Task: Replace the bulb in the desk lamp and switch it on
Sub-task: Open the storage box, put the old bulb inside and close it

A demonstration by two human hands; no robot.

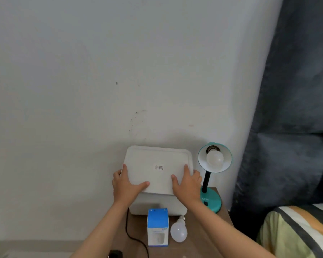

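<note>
A teal desk lamp (pixel 211 200) stands at the back right of a small wooden table (pixel 203 231), its shade tilted toward me with an unlit white bulb (pixel 215 158) screwed in. A loose white bulb (pixel 179 232) lies on the table next to an upright blue and white bulb box (pixel 158 228). Behind them sits a white plastic container (pixel 157 204). Its white lid (pixel 157 166) is tilted up, held by my left hand (pixel 126 185) at its left edge and my right hand (pixel 187 185) at its right edge.
A black cord (pixel 131 233) runs down the table's left side to a dark plug at the bottom edge. A plain white wall rises behind. A dark padded headboard (pixel 291 127) and striped bedding (pixel 302 229) lie to the right.
</note>
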